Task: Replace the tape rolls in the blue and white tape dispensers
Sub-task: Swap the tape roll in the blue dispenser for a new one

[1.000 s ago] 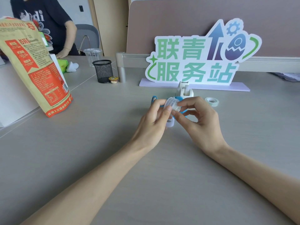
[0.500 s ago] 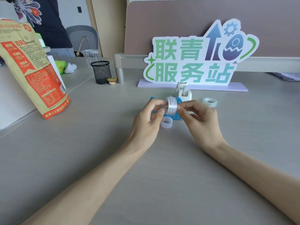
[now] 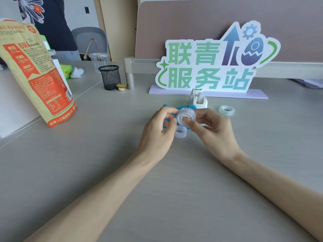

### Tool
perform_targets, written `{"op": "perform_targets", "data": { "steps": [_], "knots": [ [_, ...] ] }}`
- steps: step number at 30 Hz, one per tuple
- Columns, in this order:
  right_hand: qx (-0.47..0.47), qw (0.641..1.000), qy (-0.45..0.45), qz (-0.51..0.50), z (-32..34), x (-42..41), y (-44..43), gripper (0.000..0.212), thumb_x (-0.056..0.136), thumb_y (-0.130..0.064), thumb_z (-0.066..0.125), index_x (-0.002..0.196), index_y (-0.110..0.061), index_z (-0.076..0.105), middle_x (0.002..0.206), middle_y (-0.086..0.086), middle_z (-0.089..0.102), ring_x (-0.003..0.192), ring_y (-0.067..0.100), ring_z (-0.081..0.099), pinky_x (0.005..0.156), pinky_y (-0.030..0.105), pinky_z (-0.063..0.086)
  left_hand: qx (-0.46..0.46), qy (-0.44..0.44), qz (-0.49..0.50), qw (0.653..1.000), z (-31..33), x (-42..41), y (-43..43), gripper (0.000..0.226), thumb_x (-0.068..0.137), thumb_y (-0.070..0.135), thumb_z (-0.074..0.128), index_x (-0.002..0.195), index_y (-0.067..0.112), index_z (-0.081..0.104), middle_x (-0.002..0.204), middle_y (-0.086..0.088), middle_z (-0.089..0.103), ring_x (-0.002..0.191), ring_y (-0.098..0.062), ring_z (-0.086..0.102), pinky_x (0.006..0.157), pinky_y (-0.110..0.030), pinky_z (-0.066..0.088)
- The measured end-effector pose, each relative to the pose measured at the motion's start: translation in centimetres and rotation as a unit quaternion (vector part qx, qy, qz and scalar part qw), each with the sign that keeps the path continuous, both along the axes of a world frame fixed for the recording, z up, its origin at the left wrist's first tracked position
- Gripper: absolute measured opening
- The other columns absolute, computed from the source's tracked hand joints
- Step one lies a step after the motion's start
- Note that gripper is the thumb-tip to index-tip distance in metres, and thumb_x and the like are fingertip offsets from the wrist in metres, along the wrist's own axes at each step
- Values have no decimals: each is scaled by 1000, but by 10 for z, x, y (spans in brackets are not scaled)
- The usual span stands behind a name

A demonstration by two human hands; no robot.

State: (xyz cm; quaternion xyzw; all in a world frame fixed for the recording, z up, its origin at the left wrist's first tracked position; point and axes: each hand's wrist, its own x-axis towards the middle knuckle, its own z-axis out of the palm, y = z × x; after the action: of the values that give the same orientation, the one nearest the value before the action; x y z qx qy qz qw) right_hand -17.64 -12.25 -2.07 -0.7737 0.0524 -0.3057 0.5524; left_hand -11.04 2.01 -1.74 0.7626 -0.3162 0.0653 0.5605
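My right hand (image 3: 212,131) pinches a clear tape roll (image 3: 186,116) between thumb and fingers, held up on edge above the table. My left hand (image 3: 158,132) touches the roll's left side with its fingertips. Just behind the hands lies the blue tape dispenser (image 3: 189,107), mostly hidden by them. The white tape dispenser (image 3: 198,99) stands upright behind it. A small translucent ring (image 3: 180,132) lies on the table under the hands. A second clear tape roll (image 3: 226,110) lies flat to the right.
A green and white cut-out sign (image 3: 209,67) stands on a pale base behind the dispensers. A black mesh pen cup (image 3: 109,77) and a small yellow-lidded cup (image 3: 121,86) sit at the back left. A tall orange and tan bag (image 3: 35,75) stands at left. A person stands far left.
The tape roll has turned in my fingers, so its open core now faces me. My left fingers have loosened on it. The person at the back left has shifted.
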Motion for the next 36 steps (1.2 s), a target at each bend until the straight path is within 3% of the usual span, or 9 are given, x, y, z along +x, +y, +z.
{"op": "perform_targets", "data": {
  "steps": [5,9,13,18,22,29,33,36],
  "knots": [
    [-57,998,1,-16,-1,-1,1,13,85,-30,73,94,-20,72,89,-11,76,87,3,70,77,18,54,-24,4,20,1000,0,5,2,14,94,27,54,95,24,68,95,1,67,87,-17,58,77,-23,44],
    [-145,989,-21,-32,-3,-2,3,8,86,-24,73,92,-21,70,92,-11,72,87,6,67,79,18,53,-48,14,24,998,4,2,3,10,88,29,64,86,21,68,85,10,67,78,-11,53,68,-13,41],
    [-219,973,-52,-47,-7,0,1,16,85,-17,74,101,-16,71,99,-6,68,90,8,62,81,19,51,-46,13,34,998,3,5,3,7,84,24,69,78,21,69,74,15,66,67,-2,48,64,-9,39],
    [-234,968,-74,-53,-9,2,-1,19,85,-15,73,104,-17,70,102,-11,63,91,-5,58,81,15,49,-49,32,37,998,1,7,0,8,87,20,66,80,23,68,71,18,63,68,1,50,65,-8,40],
    [-225,970,-74,-57,-8,4,-1,21,88,-16,70,108,-17,69,107,-3,66,92,8,60,81,18,50,-64,44,41,996,0,9,-1,6,89,19,63,85,16,67,79,15,67,71,2,55,68,-8,42],
    [-228,969,-79,-59,-7,6,-2,19,87,-16,71,105,-17,69,105,-8,66,94,9,60,80,16,48,-84,55,21,995,0,10,-2,10,84,22,71,93,20,69,84,14,68,74,-1,56,73,-20,48],
    [-243,964,-85,-65,-10,7,-3,24,83,-11,75,106,-16,70,105,-3,67,96,15,61,81,23,50,-79,71,8,994,-2,12,-2,13,82,15,72,91,24,69,81,14,68,70,-1,55,67,-30,48],
    [-237,965,-86,-67,-10,7,-4,25,82,-10,76,105,-16,69,102,-8,65,95,11,59,82,20,49,-88,74,3,993,-4,14,-3,15,83,13,70,89,27,67,80,13,67,70,-3,54,63,-29,44]
  ]
}}
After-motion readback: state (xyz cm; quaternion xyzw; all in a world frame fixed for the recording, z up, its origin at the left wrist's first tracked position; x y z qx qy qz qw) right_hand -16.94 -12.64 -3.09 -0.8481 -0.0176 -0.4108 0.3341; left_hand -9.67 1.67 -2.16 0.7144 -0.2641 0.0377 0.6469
